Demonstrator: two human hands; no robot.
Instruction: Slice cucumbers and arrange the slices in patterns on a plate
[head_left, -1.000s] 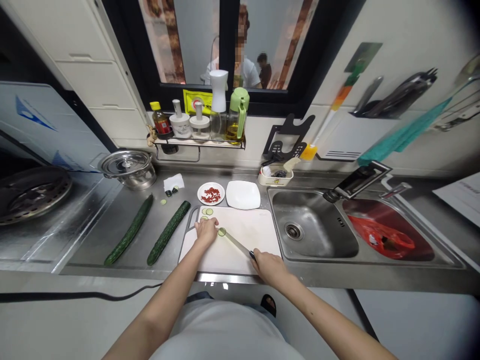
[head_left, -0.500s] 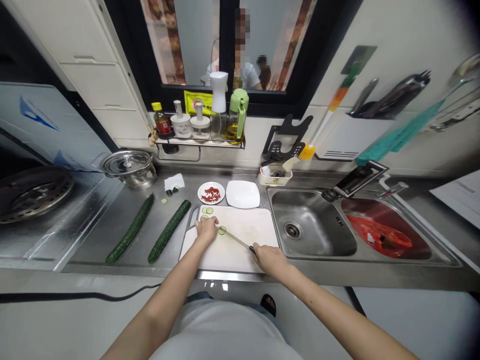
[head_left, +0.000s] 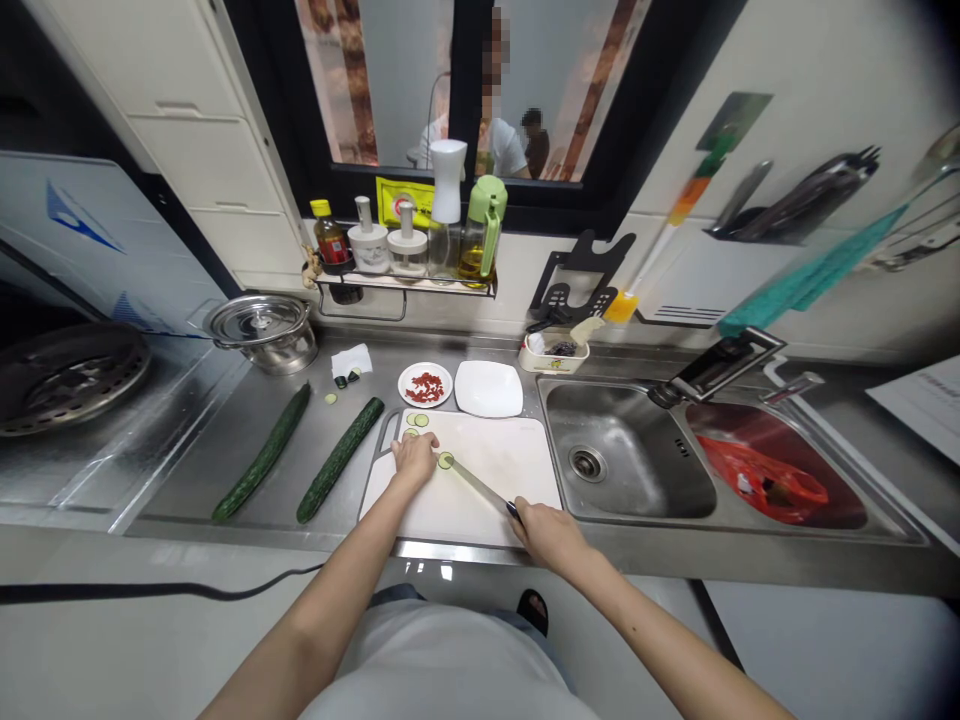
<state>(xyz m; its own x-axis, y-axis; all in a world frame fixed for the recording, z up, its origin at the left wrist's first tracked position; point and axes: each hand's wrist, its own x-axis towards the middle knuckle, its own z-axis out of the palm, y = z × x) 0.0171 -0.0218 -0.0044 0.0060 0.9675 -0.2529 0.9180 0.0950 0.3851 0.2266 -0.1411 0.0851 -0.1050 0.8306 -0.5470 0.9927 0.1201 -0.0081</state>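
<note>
My right hand point(head_left: 551, 530) is wrapped around the dark handle of a kitchen knife point(head_left: 484, 488). The blade slants up and left over a white cutting board point(head_left: 487, 520), its tip at a thin cucumber slice point(head_left: 445, 461). Close beside that slice rests my left hand point(head_left: 415, 458), its fingers curled down on the board; whatever may be under them is hidden. More cucumber slices point(head_left: 418, 420) lie past my left hand, near the board's upper left corner. Two whole cucumbers point(head_left: 341, 460) lie on the counter to the left.
Behind the board stand a plate of chopped red bits point(head_left: 425, 386) and a white square plate point(head_left: 489, 388). To the right is a steel sink point(head_left: 626, 450) with a red bag point(head_left: 765, 485). A lidded pot point(head_left: 262, 330) and a condiment shelf point(head_left: 405, 283) stand at the back.
The view has shifted slightly. My right hand has drawn a little to the right with the knife, and the blade tip now meets the slice. My left hand stays almost in place.
</note>
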